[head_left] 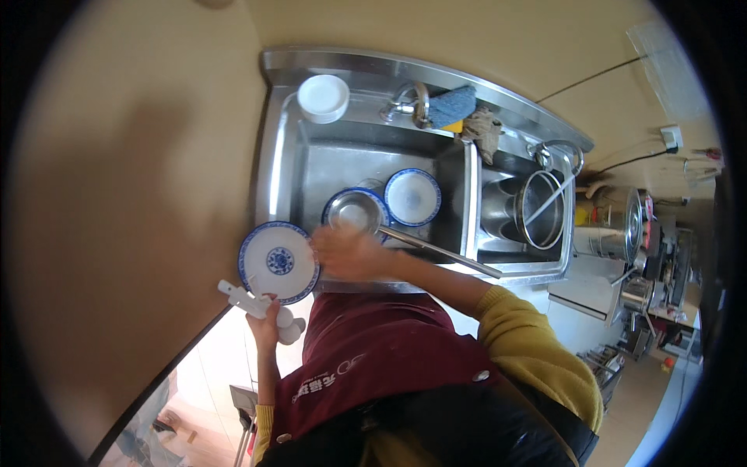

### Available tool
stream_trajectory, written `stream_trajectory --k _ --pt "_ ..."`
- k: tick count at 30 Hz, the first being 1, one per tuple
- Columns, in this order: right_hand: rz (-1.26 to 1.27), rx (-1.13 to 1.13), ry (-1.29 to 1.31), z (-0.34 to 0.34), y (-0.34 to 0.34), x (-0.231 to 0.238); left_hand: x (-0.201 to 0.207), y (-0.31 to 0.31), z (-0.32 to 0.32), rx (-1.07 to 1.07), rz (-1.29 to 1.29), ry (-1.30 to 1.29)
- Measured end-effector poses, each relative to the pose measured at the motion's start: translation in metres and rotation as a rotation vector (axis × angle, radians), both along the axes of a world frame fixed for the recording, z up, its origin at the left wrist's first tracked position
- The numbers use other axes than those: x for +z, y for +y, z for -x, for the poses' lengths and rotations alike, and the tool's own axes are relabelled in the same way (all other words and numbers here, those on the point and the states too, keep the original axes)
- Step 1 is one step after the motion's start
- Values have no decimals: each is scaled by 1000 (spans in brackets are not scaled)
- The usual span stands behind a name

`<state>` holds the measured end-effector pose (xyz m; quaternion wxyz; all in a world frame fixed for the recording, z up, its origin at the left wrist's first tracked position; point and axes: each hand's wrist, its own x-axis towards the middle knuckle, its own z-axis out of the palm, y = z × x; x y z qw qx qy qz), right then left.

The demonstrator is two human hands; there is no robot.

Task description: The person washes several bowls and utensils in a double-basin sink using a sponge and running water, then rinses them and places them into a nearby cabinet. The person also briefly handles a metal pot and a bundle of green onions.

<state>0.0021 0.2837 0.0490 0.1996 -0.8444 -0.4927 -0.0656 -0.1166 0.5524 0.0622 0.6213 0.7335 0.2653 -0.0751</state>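
Head view: left hand [264, 325] clamps a white bottle [261, 308]; right hand [348, 253] grips the plate [278, 262] rim beside the sink [373, 159].

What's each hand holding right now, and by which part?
The left hand holds a white bottle-like thing around its middle. The right hand rests at the rim of the blue-patterned plate; its grip is blurred.

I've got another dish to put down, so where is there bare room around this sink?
Bare steel shows in the left basin behind the blue-rimmed bowl and the ladle. The yellow counter left of the sink is open. It is crowded at the front edge, where the right hand meets the patterned plate, and the right basin's pot fills it.
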Motion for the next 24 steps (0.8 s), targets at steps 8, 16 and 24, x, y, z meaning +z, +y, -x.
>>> stream_trajectory --k 8,16,24 --pt "857 -388 607 -24 -200 -126 -4 -8 3 109 38 -9" --pt "759 -230 544 -15 -204 -129 1 -16 1 132 -10 22" --pt "-336 -763 1184 -59 -185 -48 4 -18 0 143 40 -4"
